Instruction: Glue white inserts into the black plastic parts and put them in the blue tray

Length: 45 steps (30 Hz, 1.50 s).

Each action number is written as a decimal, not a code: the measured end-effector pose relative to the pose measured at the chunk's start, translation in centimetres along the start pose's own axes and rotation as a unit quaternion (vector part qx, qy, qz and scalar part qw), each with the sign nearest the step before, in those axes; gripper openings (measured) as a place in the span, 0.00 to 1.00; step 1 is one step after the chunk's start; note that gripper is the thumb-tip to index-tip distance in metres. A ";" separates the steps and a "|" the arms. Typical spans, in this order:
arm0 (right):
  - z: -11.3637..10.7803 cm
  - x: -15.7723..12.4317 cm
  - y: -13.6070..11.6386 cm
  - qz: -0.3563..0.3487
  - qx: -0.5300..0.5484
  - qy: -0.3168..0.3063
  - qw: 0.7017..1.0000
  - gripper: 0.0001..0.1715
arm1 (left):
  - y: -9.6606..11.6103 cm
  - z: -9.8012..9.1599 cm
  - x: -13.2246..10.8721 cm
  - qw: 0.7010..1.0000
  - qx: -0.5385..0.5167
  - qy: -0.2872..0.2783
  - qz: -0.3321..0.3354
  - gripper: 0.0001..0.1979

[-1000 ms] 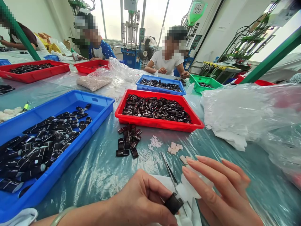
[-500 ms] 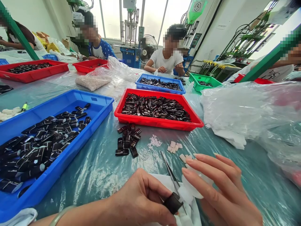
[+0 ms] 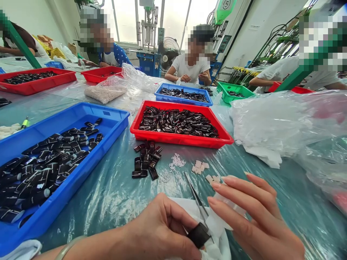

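My left hand [image 3: 159, 233] is closed around a small black cap-like part [image 3: 199, 234] at the bottom of the view. Beside it my right hand [image 3: 252, 220] has its fingers stretched forward and holds a white cloth or pad [image 3: 221, 216] against the part. Metal tweezers [image 3: 195, 198] lie on the table just ahead of both hands. A small pile of black parts [image 3: 146, 160] sits further ahead, with white scraps [image 3: 200, 167] to its right. A white cloth [image 3: 217, 245] lies under my hands.
A blue tray [image 3: 114, 126] of black parts stands at the left. A red tray [image 3: 179, 139] full of parts is ahead. Crumpled plastic bags [image 3: 284, 126] fill the right side. Several other people sit at the far side with more trays [image 3: 184, 94].
My view has shifted slightly; both hands stay in place on the black part and white cloth, and a person at the far right has come into sight.
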State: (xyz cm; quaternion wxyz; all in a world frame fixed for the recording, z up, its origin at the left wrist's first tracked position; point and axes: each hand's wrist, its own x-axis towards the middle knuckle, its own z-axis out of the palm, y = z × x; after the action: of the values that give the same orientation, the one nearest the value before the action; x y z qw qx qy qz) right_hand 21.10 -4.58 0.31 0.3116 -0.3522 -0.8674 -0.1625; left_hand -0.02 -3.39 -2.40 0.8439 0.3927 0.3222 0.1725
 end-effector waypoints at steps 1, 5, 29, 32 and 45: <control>0.0 0.2 -0.2 0.008 0.005 0.013 1.000 0.18 | 0.0 0.0 0.0 1.000 0.002 -0.002 0.000 0.13; 0.3 0.7 -1.1 0.031 0.016 0.060 0.998 0.17 | -0.2 -0.1 0.1 1.000 0.008 -0.006 -0.001 0.12; 0.9 0.0 -0.7 0.002 -0.019 0.021 1.000 0.17 | -0.5 -0.1 0.1 1.000 0.023 -0.006 0.000 0.13; 0.9 0.0 -0.6 0.002 -0.015 0.010 1.000 0.17 | -0.4 0.0 0.2 1.000 0.019 -0.002 0.003 0.15; 1.5 0.0 0.2 -0.001 0.043 0.053 0.998 0.17 | 0.0 0.1 0.2 1.000 0.010 0.001 -0.002 0.13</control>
State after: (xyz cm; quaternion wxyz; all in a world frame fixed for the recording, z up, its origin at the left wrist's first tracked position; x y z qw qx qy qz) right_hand 20.58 -3.70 -0.80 0.3721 -0.3289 -0.8559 -0.1442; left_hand 0.18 -3.35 -2.46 0.8398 0.4009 0.3253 0.1679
